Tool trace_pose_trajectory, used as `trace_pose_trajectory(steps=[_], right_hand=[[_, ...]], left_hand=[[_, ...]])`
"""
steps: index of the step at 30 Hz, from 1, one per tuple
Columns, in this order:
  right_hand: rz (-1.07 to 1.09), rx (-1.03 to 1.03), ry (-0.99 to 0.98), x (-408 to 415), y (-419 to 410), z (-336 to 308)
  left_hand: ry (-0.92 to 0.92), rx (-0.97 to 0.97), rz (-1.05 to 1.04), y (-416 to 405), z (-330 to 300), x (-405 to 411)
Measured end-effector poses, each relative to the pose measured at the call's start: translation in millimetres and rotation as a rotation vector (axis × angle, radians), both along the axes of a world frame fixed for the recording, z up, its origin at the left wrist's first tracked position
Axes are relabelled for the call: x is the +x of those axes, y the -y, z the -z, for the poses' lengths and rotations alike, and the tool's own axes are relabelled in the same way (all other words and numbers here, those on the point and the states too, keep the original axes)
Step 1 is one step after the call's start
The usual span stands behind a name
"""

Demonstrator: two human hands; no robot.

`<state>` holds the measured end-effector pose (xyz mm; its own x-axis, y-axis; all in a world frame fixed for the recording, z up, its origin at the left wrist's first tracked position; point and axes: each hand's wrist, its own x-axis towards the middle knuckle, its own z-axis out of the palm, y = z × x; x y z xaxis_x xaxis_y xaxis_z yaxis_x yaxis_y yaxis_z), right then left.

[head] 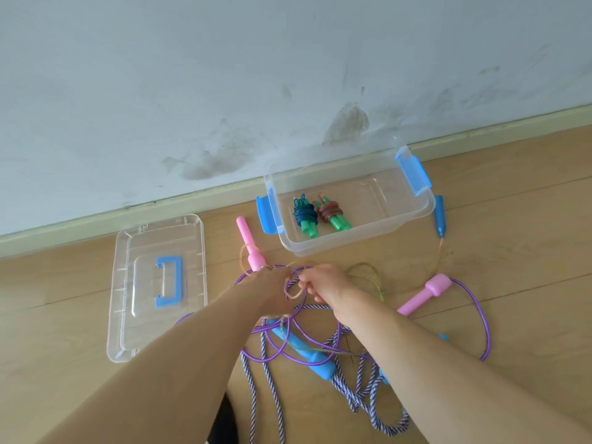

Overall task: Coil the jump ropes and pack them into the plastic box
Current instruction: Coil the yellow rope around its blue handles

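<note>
On the wood floor [480, 219], nearest, a striped rope [365, 398] lies tangled with a purple rope [477, 306] and a blue handle [304, 350]. Above them the left hand [272, 290] and right hand [323, 286] meet, fingers curled, pinching a thin orange rope [293, 294] wound in a small loop. Two pink handles [251, 248] lie either side. Left sits the clear lid [125, 283]. Farther, against the skirting [160, 213] and stained wall [224, 91], the open box [378, 232] holds two coiled ropes, blue [306, 214] and brown [330, 211], side by side.
</note>
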<state>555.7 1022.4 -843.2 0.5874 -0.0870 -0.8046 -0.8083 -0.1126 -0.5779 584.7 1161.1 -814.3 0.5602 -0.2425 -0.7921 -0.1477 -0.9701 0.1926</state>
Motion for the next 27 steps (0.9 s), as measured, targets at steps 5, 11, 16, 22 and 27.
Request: trace_pose_trajectory(steps=[5, 11, 16, 22, 27], right_hand=[[0.188, 0.355, 0.029, 3, 3, -66], [0.165, 0.382, 0.173, 6, 4, -180], [-0.113, 0.058, 0.265, -15, 8, -265], [-0.558, -0.428, 0.447, -53, 19, -330], [-0.468, 0.170, 0.513, -79, 27, -362]], left_hand=[[0.092, -0.233, -0.101, -7, -33, -11], [0.286, -0.295, -0.109, -12, -117, -24], [0.388, -0.380, -0.206, -18, -210, -33], [0.521, -0.647, -0.312, -10, -306, -57], [0.452, -0.959, -0.488, 6, -352, -72]])
